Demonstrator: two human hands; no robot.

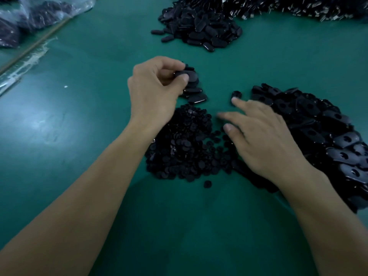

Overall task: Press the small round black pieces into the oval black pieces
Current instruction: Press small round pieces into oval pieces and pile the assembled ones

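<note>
The left hand (157,86) is raised a little above the green table (79,116), its thumb and fingers curled and pinching an oval black piece (184,73). Whether a round piece already sits in that oval cannot be told, as the fingers cover much of it. Just beside and below this hand, a small cluster of oval pieces (194,94) lies on the table.

The right hand (264,136) is spread wide and holds nothing, palm down and low over the table. Its index fingertip is just beside 1 loose black piece (236,95). Whether it touches it cannot be told. The middle finger is blurred.

Between the 2 forearms lies the heap of small round black pieces (179,148), partly under the left wrist, with 1 stray round piece (207,183) just apart at its near edge. To the right, partly under the right hand, spreads a large heap of oval pieces with holes (318,126).

At the far side of the table is another heap of oval pieces (201,28), and behind it a pile of dark parts with shiny bits (308,6). Clear plastic bags (29,14) holding dark contents lie at the far left corner.
</note>
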